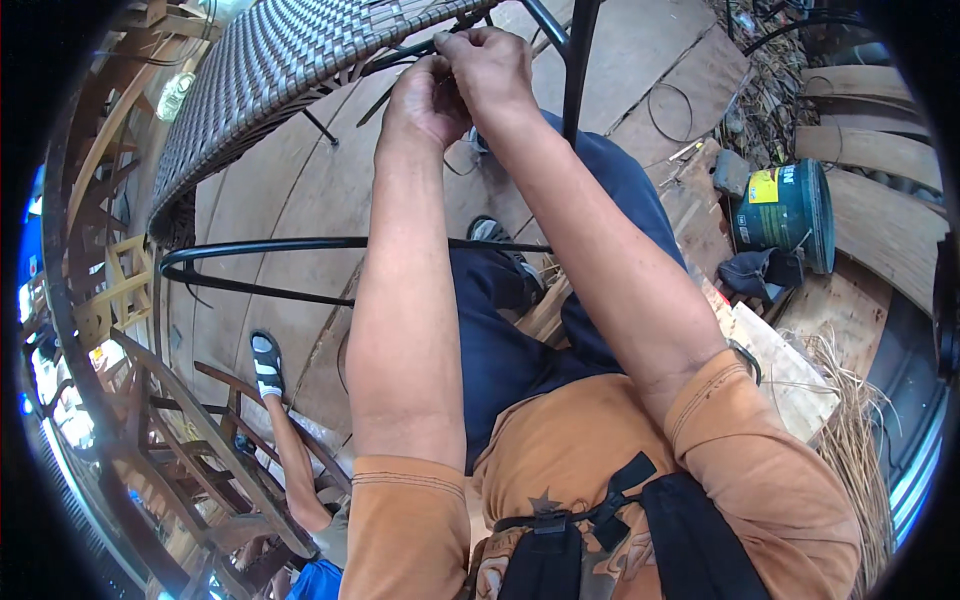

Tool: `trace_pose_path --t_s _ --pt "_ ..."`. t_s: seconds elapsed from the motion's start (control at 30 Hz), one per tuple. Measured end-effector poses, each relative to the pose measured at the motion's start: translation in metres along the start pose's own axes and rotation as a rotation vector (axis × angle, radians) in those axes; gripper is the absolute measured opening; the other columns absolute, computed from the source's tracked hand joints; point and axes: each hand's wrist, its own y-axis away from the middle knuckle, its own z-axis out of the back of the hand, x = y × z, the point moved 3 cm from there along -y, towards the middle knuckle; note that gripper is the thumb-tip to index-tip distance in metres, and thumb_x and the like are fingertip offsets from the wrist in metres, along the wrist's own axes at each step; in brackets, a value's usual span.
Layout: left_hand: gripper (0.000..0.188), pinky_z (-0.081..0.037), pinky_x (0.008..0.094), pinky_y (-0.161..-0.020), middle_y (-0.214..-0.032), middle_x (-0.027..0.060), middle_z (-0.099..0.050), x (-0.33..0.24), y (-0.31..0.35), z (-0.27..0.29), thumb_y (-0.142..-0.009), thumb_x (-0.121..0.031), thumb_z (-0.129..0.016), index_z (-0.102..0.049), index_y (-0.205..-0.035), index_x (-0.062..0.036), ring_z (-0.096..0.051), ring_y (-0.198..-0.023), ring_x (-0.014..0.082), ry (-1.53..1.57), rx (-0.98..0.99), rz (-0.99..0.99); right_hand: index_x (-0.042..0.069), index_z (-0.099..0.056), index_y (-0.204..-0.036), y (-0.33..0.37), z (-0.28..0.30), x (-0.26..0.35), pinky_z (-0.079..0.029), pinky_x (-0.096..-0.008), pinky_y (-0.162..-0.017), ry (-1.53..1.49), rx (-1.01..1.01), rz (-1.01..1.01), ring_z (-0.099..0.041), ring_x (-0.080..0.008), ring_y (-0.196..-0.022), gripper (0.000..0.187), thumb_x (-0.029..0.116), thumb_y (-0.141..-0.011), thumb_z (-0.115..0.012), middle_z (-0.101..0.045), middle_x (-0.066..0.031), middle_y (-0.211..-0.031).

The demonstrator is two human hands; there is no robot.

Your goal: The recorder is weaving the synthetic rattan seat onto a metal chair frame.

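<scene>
One woven seat (pixel 290 65) is lying leftward, its edge slanting up to the nearer right grip (pixel 492 75), the left grip (pixel 420 108) sitting just below, both looking curled, though whether they're pinching anything I can't tell.

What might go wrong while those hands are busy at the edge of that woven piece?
The dark strip by the left hand has a free end, which might poke or scratch. The right hand works close to the black metal leg, so knuckles could knock against it.
</scene>
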Motion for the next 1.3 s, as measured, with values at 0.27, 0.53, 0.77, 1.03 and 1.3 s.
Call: trace_pose_path --t_s 0.27,0.53,0.77,1.03,1.3 --pt "0.032 -0.043 0.0293 -0.068 -0.091 0.0025 -0.06 -0.006 0.046 0.012 -0.087 -0.025 -0.057 -0.057 -0.109 -0.0028 -0.054 -0.083 0.0155 -0.542 -0.114 -0.107 -0.001 -0.058 -0.07 -0.006 -0.011 -0.015 -0.047 -0.0348 -0.066 -0.16 -0.042 -0.137 -0.06 -0.023 -0.067 0.018 0.015 -0.073 -0.068 -0.062 -0.0133 -0.069" --pt "0.029 -0.045 0.0348 -0.063 -0.062 0.0185 -0.056 -0.044 0.09 -0.029 -0.087 -0.022 -0.05 -0.063 -0.081 0.0035 -0.057 -0.06 0.0223 -1.176 -0.274 -0.745 0.001 -0.054 -0.07 0.002 0.009 -0.008 -0.038 -0.0269 -0.056 -0.223 0.301 0.144 -0.044 -0.0088 -0.059 0.021 0.018 -0.077 -0.066 -0.047 -0.0004 -0.061" --pt "0.041 -0.046 0.0448 -0.081 -0.091 0.0255 -0.063 -0.042 0.058 -0.051 -0.083 -0.035 -0.047 -0.067 -0.091 -0.0002 -0.059 -0.088 0.0417 -1.614 -0.368 -0.812 -0.001 -0.063 -0.092 -0.003 0.009 -0.016 -0.046 -0.0356 -0.071 -0.122 0.257 0.209 -0.06 -0.0275 -0.076 0.022 0.016 -0.082 -0.055 -0.063 -0.0172 -0.081" --pt "0.032 -0.047 0.0418 -0.068 -0.077 0.0263 -0.062 -0.038 0.045 -0.035 -0.078 -0.022 -0.051 -0.063 -0.079 0.0076 -0.061 -0.074 0.0421 -1.433 -0.187 -0.695 0.005 -0.063 -0.099 0.038 0.025 -0.017 -0.045 -0.0329 -0.086 0.061 0.255 0.521 -0.057 -0.0284 -0.097 0.02 0.009 -0.081 -0.055 -0.063 -0.0128 -0.097" --pt "0.015 -0.047 0.0353 -0.073 -0.086 0.014 -0.063 0.008 0.122 -0.021 -0.082 -0.01 -0.059 -0.063 -0.091 0.0009 -0.06 -0.083 0.0292 -1.509 0.091 -1.204 -0.002 -0.062 -0.078 0.0 0.022 0.013 -0.04 -0.0271 -0.058 0.045 0.35 -0.031 -0.052 -0.0117 -0.063 0.032 0.029 -0.085 -0.058 -0.059 -0.0047 -0.069"
